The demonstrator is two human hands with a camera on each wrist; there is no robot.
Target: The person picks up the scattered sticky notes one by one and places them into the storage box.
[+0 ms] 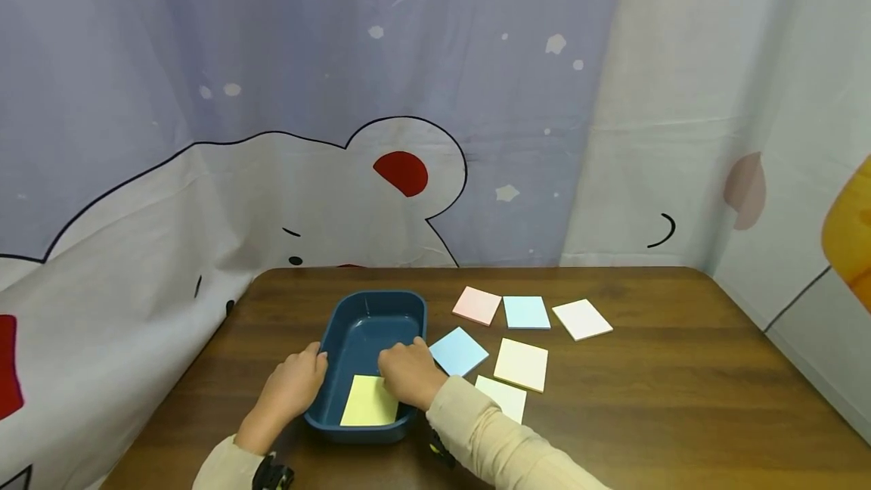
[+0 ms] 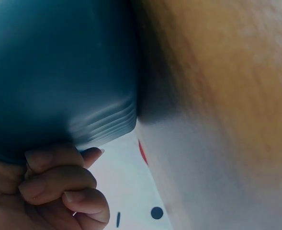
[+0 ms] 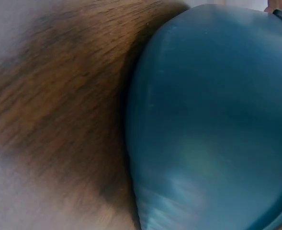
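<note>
A dark blue plastic bin (image 1: 364, 324) with rounded corners stands on the wooden table. My left hand (image 1: 292, 384) grips its left rim; the left wrist view shows curled fingers (image 2: 59, 177) against the bin's outer wall (image 2: 64, 67). My right hand (image 1: 411, 374) lies over the right rim, knuckles up, apparently gripping it, though its fingertips are hidden. Inside the bin, at the near end, is a yellow sticky note pad (image 1: 367, 403), partly covered by the right hand. The right wrist view is mostly filled by the bin's wall (image 3: 208, 105).
Right of the bin lie several square note pads: pink (image 1: 477, 305), light blue (image 1: 526, 313), white (image 1: 582, 320), another light blue (image 1: 459, 351), cream (image 1: 521, 364) and a pale one (image 1: 503, 397) by my right sleeve. A printed curtain (image 1: 517, 112) hangs behind the table (image 1: 653, 392).
</note>
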